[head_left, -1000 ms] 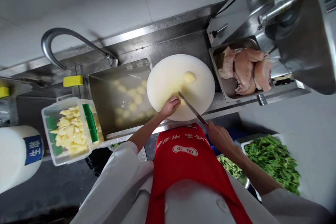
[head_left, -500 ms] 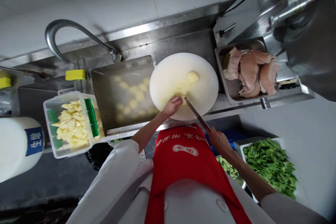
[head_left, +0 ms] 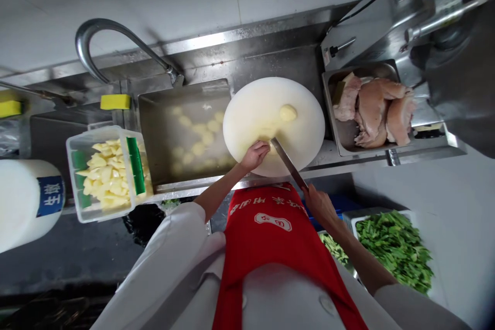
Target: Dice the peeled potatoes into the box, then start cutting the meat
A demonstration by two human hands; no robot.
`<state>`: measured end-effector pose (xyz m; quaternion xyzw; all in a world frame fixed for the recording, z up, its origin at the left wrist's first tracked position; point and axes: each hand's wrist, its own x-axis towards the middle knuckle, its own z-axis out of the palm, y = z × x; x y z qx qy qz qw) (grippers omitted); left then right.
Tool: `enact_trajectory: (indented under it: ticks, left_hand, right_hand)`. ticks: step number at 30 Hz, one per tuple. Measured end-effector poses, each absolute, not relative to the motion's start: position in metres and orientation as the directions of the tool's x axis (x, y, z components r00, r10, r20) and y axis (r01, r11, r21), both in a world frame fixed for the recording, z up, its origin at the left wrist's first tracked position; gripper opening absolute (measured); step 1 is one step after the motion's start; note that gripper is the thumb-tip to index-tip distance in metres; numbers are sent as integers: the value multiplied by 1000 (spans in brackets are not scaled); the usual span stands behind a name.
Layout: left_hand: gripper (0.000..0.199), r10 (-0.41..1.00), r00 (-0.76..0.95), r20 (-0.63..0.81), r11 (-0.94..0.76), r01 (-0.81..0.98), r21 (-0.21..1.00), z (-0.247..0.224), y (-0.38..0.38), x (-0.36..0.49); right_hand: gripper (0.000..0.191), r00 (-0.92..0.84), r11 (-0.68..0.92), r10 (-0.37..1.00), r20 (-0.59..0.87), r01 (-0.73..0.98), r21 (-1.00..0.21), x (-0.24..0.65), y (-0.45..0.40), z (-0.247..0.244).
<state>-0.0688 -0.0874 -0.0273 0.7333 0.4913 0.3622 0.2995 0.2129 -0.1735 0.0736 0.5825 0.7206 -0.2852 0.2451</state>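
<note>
On a round white cutting board (head_left: 247, 100), my left hand (head_left: 255, 155) has its fingers bent and closed on a small pale-yellow potato piece (head_left: 271, 148), mostly hidden by fingers and blade. A long-bladed kitchen knife (head_left: 286, 159) is gripped by its handle in my right hand (head_left: 319, 203). Its tip end lies at the potato piece, right beside my left fingertips. Farther back on the board rests one whole peeled potato (head_left: 288, 112). Faint yellowish wet marks spread over the board around my left hand.
Left of the board, peeled potatoes (head_left: 198, 148) lie in a water-filled sink (head_left: 154, 113) under a curved faucet (head_left: 112, 26). A clear tub (head_left: 79, 211) holds cut potato chunks. Raw meat (head_left: 373, 108) fills a metal tray (head_left: 340, 148) at right. Leafy greens (head_left: 394, 247) stand lower right.
The knife blade has turned a little, showing more of its flat side. Both hands stay nearly in place; the whole view has shifted slightly.
</note>
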Motion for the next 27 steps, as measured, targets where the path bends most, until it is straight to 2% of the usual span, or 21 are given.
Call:
enact_trajectory:
  ticks: [8, 9, 11, 13, 14, 16, 18, 20, 22, 24, 27]
  left_hand:
    - [35, 939, 253, 235, -331, 466, 821, -22, -91, -71]
    - [33, 947, 212, 241, -315, 470, 825, -14, -86, -78]
    - [31, 956, 13, 294, -261, 499, 826, 6, -66, -95]
    - [29, 892, -240, 383, -211, 528, 822, 27, -29, -111]
    - [29, 861, -291, 418, -219, 530, 820, 34, -6, -115]
    - [28, 892, -157, 424, -293, 513, 807, 41, 42, -109]
    - [23, 918, 133, 374, -388, 492, 779, 34, 83, -85]
    - [19, 863, 433, 259, -464, 481, 744, 19, 111, -54]
    - [26, 760, 639, 115, -517, 487, 704, 3, 126, -33]
    - [35, 692, 722, 22, -548, 505, 667, -8, 134, -34]
    - [38, 702, 712, 2, -542, 532, 650, -10, 137, -80]
  right_hand:
    - [33, -252, 221, 723, -643, 967, -130, 172, -124, 88]
    - [33, -249, 222, 733, -633, 967, -123, 170, -122, 92]
    - [35, -236, 212, 745, -624, 971, -114, 169, -124, 98]
    - [35, -258, 220, 731, -632, 966, -140, 168, -132, 102]
    - [35, -284, 234, 709, -645, 958, -165, 166, -136, 103]
    - [34, -328, 260, 664, -672, 944, -203, 160, -142, 101]
    - [34, -345, 274, 639, -688, 937, -215, 152, -145, 97]
    - [36, -344, 271, 637, -690, 938, -217, 146, -146, 93]
    - [37, -338, 256, 647, -684, 940, -223, 143, -145, 90]
    - [37, -321, 228, 662, -677, 947, -226, 146, -145, 90]
    - [36, -275, 165, 692, -668, 960, -224, 162, -146, 91]
